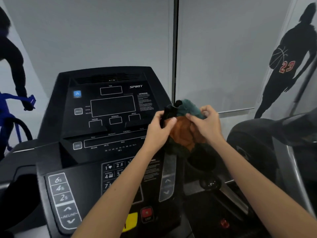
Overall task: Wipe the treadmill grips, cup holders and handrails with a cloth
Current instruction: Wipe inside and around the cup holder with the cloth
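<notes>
A crumpled cloth (184, 133) in orange, dark green and black hangs in the air in front of the right side of the black treadmill console (109, 107). My left hand (160, 129) grips its left edge with curled fingers. My right hand (206, 122) pinches its upper right part. Below the cloth sits the round, dark right cup holder (204, 162). The left cup holder (22, 191) is a dark hollow at the left of the console. A grey handrail (295, 169) runs down the right side.
Incline buttons (61, 198) sit at the console's lower left, a red stop button (146, 213) and a yellow tag (131, 220) at the bottom centre. A second machine (274, 133) stands close on the right. Wall decals of athletes flank a dark vertical post (175, 48).
</notes>
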A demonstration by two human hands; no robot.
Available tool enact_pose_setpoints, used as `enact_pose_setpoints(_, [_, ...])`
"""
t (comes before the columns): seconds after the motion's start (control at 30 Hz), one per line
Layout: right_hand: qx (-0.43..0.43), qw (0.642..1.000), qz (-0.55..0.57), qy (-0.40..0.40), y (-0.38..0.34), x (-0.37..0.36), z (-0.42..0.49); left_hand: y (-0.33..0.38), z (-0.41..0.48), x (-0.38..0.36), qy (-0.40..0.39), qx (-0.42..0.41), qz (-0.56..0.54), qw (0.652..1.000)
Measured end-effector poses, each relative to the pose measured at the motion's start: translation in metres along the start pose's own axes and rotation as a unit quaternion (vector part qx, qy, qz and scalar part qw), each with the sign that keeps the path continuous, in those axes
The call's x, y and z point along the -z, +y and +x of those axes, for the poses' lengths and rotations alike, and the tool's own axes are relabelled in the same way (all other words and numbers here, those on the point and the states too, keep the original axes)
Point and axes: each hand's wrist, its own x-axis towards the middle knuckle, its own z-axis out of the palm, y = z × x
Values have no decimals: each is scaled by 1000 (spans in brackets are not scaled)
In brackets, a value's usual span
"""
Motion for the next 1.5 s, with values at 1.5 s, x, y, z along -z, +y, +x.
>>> enact_pose_setpoints(1.5, [276, 866, -353, -223, -55, -286, 12, -90, 59, 289, 100, -125, 636, 755])
